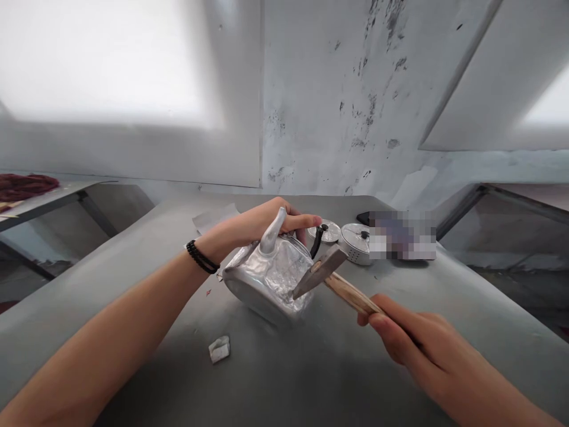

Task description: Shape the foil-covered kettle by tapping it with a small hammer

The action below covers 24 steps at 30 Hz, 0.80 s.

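Observation:
A dented silver metal teapot (282, 270) is tilted over on the grey table, its spout (272, 231) pointing up. My left hand (288, 219) reaches across behind the spout and grips the pot near its top, the thumb lying by the black handle (317, 243). Some of the left fingers are hidden behind the pot. In my right hand (400, 332) is the wooden handle of a hammer (351, 292). The narrow end of its metal head meets or hovers just over the pot's crumpled side; I cannot tell which.
Behind the pot stand a round lid (326, 231) with a black knob and a perforated metal strainer (355, 240). A blurred-out item (402, 235) lies at the back right. A crumpled white scrap (219, 349) rests near the front, and a paper sheet (213, 218) behind my left arm.

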Tool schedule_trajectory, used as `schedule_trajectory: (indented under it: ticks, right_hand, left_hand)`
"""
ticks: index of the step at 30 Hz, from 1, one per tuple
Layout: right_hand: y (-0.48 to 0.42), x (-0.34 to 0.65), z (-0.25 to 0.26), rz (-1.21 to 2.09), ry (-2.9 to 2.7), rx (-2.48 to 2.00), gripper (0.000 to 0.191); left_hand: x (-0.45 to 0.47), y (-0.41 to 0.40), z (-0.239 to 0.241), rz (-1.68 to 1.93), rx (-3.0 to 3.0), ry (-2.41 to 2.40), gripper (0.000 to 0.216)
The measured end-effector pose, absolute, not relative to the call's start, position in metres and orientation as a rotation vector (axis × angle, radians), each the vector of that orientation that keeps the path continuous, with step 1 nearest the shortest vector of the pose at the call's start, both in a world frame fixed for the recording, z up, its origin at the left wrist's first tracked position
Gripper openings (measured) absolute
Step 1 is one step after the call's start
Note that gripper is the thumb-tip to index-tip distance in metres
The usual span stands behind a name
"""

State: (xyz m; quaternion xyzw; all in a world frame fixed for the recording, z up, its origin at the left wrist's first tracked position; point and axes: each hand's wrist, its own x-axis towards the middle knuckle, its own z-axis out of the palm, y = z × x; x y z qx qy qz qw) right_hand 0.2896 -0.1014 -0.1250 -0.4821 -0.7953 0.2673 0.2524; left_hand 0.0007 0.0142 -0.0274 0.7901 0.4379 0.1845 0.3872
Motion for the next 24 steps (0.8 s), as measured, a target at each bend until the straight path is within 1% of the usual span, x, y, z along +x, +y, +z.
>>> schedule_trajectory:
  ticks: [6, 11, 14, 16, 19, 21, 24]
  right_hand:
    - [-0.1012, 0.2875, -0.1191, 0.778, -2.042, -1.304, 0.045]
    - [-0.1006, 0.2881, -0.1181, 0.844, -2.157, -1.287, 0.045]
    - [-0.0999, 0.2903, -0.1175, 0.837, -2.059, -1.282, 0.045]
    - [-0.0999, 0.2904, -0.1165, 0.813, -2.03, -1.267, 0.047]
    - [-0.1006, 0.2877, -0.1165, 0.743, -2.176, -1.272, 0.046]
    - [-0.1011, 0.2873, -0.1178, 0.681, -2.246, -1.272, 0.043]
    - [-0.1009, 0.2918, -0.1206, 0.596, -2.187, -1.241, 0.036]
  left_hand:
    - [0.0016, 0.0123, -0.0265, 0.478, 2.003, 1.146, 0.052]
    - [0.0027, 0.0106, -0.0253, 0.479, 1.991, 1.128, 0.052]
    - [0.0031, 0.011, -0.0251, 0.492, 1.983, 1.138, 0.052]
    - [0.0033, 0.011, -0.0251, 0.497, 1.983, 1.15, 0.052]
    - [0.0033, 0.0104, -0.0254, 0.486, 1.986, 1.143, 0.051]
    - [0.0033, 0.0102, -0.0259, 0.475, 1.983, 1.144, 0.051]
    - [0.0032, 0.0106, -0.0262, 0.479, 1.978, 1.161, 0.053]
